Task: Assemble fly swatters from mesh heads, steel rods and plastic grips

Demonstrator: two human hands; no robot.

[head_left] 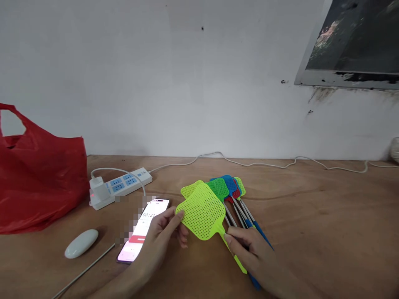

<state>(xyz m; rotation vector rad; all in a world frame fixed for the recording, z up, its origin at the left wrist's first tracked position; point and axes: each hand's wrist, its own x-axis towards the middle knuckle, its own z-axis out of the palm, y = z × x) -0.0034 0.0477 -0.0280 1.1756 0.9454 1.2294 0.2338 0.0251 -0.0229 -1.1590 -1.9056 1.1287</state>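
Note:
A yellow-green fly swatter (203,211) lies on top of a fanned pile of several swatters (229,187) in green, blue and red with metal rods. My left hand (162,236) pinches the left edge of its mesh head, thumb on the rim. My right hand (252,253) is closed round its plastic handle, low at the right. The pile's handles run under my right hand.
A lit phone (141,232) lies under my left wrist on the wooden table (327,216). A white power strip (120,186) with a charger, a red plastic bag (37,174), a white oval object (81,243) and a thin metal rod (84,272) sit left. A white cable (264,162) runs along the wall.

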